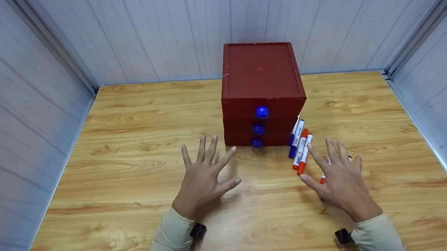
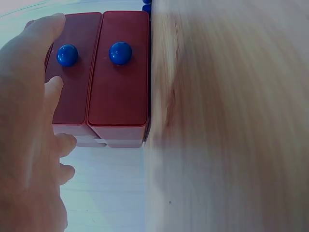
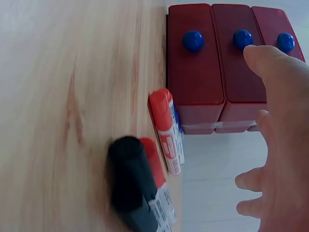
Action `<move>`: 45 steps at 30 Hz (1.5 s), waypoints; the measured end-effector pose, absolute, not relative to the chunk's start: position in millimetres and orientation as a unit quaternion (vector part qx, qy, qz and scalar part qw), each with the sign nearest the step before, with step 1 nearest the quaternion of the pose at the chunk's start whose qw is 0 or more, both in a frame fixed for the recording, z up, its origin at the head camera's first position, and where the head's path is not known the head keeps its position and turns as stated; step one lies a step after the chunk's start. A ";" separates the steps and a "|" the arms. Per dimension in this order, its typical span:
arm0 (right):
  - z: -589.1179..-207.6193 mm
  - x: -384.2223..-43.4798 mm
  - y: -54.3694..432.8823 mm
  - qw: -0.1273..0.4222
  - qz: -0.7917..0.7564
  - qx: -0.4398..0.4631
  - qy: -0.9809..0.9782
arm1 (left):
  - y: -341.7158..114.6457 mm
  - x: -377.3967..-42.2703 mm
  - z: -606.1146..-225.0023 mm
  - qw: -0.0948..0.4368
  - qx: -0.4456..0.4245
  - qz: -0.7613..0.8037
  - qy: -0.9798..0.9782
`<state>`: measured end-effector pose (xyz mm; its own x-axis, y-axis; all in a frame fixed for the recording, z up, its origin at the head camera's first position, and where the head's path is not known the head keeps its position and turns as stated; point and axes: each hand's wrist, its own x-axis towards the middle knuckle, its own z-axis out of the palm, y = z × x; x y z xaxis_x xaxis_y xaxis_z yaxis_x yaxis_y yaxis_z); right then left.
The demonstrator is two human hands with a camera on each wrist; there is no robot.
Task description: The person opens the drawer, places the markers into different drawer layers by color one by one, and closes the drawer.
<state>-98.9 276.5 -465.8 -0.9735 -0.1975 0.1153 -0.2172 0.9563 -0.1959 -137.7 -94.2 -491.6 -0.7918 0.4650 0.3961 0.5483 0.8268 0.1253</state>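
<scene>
A dark red chest of three drawers (image 1: 261, 73) with round blue knobs (image 1: 262, 112) stands toward the back of the wooden table. My left hand (image 1: 202, 182) is spread in front of its left corner, fingers straight and holding nothing. My right hand (image 1: 341, 180) is likewise spread and holds nothing; it hovers over more markers, partly hidden beneath it. Just left of that hand lies a slanting row of markers, with red ones (image 1: 300, 149) nearest and blue-capped ones (image 1: 296, 139) by the chest. In the right wrist view a black-capped marker (image 3: 130, 174) shows closest to the camera.
The wooden table (image 1: 133, 187) is enclosed by pale panel walls (image 1: 154, 36) at the back and both sides. The chest's rear stands close to the back wall. A small black camera (image 1: 198, 231) sits at the left wrist, another (image 1: 343, 236) at the right.
</scene>
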 end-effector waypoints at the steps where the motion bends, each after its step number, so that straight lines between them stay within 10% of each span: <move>1: -466.0 -99.1 275.1 0.046 0.102 0.107 -0.988 | -93.7 -138.1 -491.8 0.175 -0.268 -0.117 -0.940; 45: -464.1 -97.7 219.6 0.065 0.152 0.174 -0.971 | -77.5 -162.3 -490.3 0.236 -0.209 -0.223 -0.922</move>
